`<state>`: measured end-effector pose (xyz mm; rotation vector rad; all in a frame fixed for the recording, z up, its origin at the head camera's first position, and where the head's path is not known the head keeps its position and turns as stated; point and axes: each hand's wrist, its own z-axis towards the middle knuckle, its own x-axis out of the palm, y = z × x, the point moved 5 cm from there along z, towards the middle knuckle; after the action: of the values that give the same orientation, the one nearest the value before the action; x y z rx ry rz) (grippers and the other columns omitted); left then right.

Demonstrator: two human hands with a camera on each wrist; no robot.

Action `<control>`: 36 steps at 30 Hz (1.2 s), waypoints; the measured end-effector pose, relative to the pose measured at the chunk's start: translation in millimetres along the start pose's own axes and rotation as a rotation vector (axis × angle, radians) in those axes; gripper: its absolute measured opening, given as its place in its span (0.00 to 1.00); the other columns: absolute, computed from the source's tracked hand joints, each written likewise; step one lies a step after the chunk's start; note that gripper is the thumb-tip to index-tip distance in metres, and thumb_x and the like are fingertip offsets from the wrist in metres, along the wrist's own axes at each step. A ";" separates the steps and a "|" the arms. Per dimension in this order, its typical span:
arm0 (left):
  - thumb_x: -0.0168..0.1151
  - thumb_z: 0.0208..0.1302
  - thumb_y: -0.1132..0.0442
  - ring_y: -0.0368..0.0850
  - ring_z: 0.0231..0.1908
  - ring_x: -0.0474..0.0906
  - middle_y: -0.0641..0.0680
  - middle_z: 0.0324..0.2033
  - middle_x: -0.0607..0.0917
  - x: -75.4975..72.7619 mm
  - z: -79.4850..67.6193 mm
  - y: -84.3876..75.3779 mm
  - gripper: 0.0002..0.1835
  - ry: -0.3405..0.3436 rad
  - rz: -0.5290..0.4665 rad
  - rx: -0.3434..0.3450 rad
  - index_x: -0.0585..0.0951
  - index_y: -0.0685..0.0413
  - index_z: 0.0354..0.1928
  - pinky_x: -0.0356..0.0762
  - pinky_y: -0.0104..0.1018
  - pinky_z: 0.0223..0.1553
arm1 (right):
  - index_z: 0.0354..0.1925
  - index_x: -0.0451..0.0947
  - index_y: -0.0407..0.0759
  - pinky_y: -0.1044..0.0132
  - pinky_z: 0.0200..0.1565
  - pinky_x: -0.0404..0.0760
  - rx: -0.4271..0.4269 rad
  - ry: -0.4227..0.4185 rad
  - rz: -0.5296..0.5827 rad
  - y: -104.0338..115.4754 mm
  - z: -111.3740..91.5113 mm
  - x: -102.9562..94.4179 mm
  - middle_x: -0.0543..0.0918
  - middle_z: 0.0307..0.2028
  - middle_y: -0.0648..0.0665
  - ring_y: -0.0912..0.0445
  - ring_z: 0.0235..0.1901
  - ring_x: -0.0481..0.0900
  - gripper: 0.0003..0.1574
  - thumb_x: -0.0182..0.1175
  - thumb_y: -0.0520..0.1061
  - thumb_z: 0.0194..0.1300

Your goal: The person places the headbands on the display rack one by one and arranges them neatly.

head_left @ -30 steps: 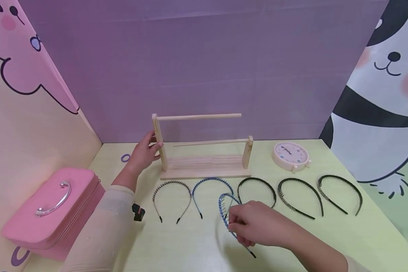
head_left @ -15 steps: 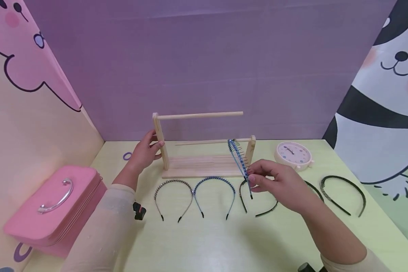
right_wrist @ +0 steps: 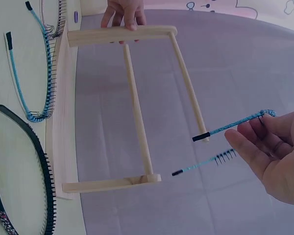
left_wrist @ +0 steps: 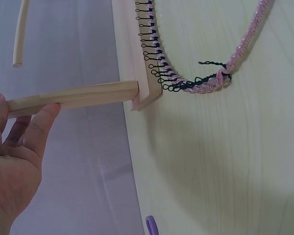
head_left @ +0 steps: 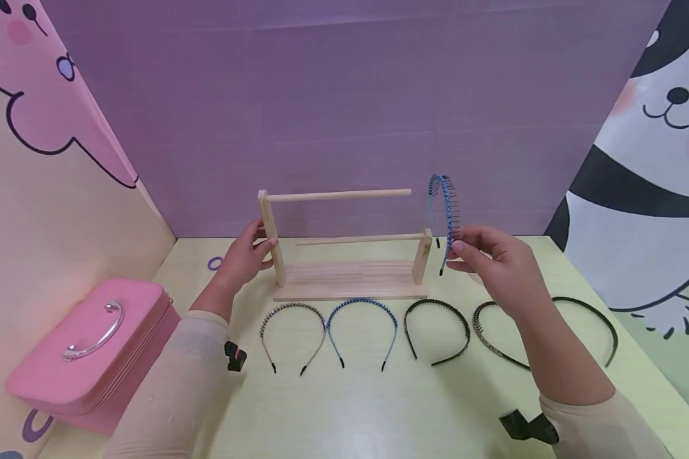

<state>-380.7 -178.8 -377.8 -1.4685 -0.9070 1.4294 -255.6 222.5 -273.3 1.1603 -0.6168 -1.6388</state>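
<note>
A wooden rack [head_left: 350, 290] with two rods stands at the back of the table. My left hand [head_left: 245, 255] grips its tall left post [left_wrist: 88, 94], thumb on one side and fingers on the other. In my right hand [head_left: 496, 268], thumb and fingers pinch a blue beaded headband [head_left: 449, 213] by one arm. It is held upright in the air, just right of the free end of the upper rod [head_left: 339, 195]. In the right wrist view, the headband's two black tips hang apart, one in front of that rod's end. Part of the band is hidden by the fingers.
Before the rack lie a pinkish headband [head_left: 293, 307], another blue headband [head_left: 362, 301] and several black headbands [head_left: 436, 303], some partly behind my right forearm. A pink case [head_left: 92, 350] sits at the left. My right hand covers the clock.
My right hand has lifted the blue headband from low over the table, up and to the right, past the rack's short post, turning it upright. The left hand keeps its place on the post.
</note>
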 end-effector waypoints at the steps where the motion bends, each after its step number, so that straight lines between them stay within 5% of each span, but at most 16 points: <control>1: 0.54 0.74 0.56 0.57 0.68 0.66 0.55 0.66 0.70 -0.1 0.2 0.3 0.30 -0.001 -0.001 -0.003 0.58 0.34 0.74 0.81 0.52 0.54 | 0.50 0.76 0.31 0.67 0.42 0.87 0.001 -0.014 -0.010 -2.2 2.6 -0.9 0.82 0.36 0.47 0.61 0.38 0.85 0.14 0.57 0.40 0.72; 7: 0.54 0.74 0.56 0.57 0.68 0.66 0.55 0.67 0.69 0.6 1.2 2.0 0.31 0.006 -0.005 0.002 0.57 0.35 0.74 0.81 0.52 0.55 | 0.52 0.77 0.31 0.69 0.42 0.87 -0.022 -0.058 -0.004 -8.2 17.2 0.4 0.83 0.37 0.49 0.62 0.38 0.85 0.16 0.57 0.41 0.72; 15: 0.54 0.73 0.56 0.57 0.68 0.66 0.55 0.66 0.69 3.5 1.1 2.5 0.30 0.006 -0.007 0.006 0.58 0.34 0.73 0.81 0.52 0.55 | 0.49 0.76 0.25 0.65 0.43 0.87 -0.074 -0.018 0.161 -14.1 33.7 18.7 0.82 0.37 0.44 0.58 0.37 0.86 0.15 0.58 0.37 0.71; 27: 0.54 0.73 0.54 0.57 0.69 0.65 0.54 0.67 0.69 3.7 2.0 2.4 0.30 0.005 0.001 -0.002 0.58 0.32 0.73 0.80 0.52 0.56 | 0.48 0.77 0.26 0.68 0.48 0.85 -0.031 0.034 0.241 -25.8 47.7 61.1 0.80 0.37 0.47 0.62 0.39 0.85 0.15 0.59 0.38 0.70; 36: 0.54 0.73 0.55 0.58 0.69 0.64 0.54 0.68 0.68 3.8 1.1 2.8 0.31 0.000 -0.004 -0.006 0.57 0.33 0.74 0.80 0.53 0.56 | 0.48 0.79 0.33 0.69 0.46 0.86 -0.068 0.095 0.194 -24.6 53.4 99.6 0.80 0.40 0.40 0.60 0.40 0.84 0.15 0.60 0.43 0.70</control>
<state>-381.7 -176.2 -381.8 -1.4703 -0.9145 1.4247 -318.9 133.3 -310.9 1.0872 -0.5889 -1.4214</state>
